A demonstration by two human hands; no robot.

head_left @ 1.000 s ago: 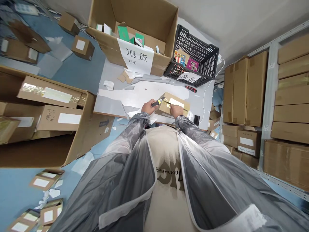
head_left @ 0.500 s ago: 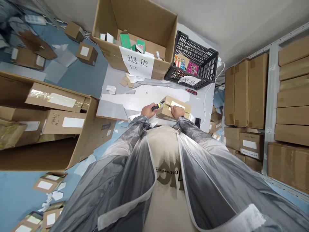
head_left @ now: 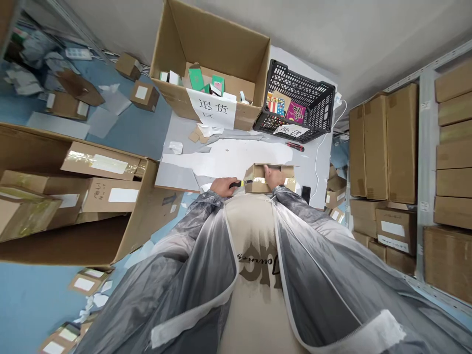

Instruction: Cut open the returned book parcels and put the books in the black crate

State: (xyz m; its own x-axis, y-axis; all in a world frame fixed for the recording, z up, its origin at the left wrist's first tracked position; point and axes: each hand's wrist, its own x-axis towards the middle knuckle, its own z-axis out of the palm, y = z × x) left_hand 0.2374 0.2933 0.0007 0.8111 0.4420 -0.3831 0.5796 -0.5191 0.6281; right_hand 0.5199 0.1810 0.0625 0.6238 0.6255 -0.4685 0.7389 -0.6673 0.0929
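Observation:
A small brown cardboard box with shiny tape stands near the table's front edge, close to my body. Its upper side now shows a raised rim and what looks like a partly open top. My left hand is closed round a utility knife with a black and yellow handle. The blade end meets or nearly meets the left side of the box; contact cannot be made out. My right hand grips the box, its thumb at the upper edge and the other fingers partly hidden.
Behind stand a big carton of green boxes and a black crate. A red-black cutter and a phone lie to the right. A large carton of parcels is at left; shelves of boxes stand right.
The box has been turned or tilted toward me, and its white label is out of sight. My left hand with the knife has come lower and closer to my body.

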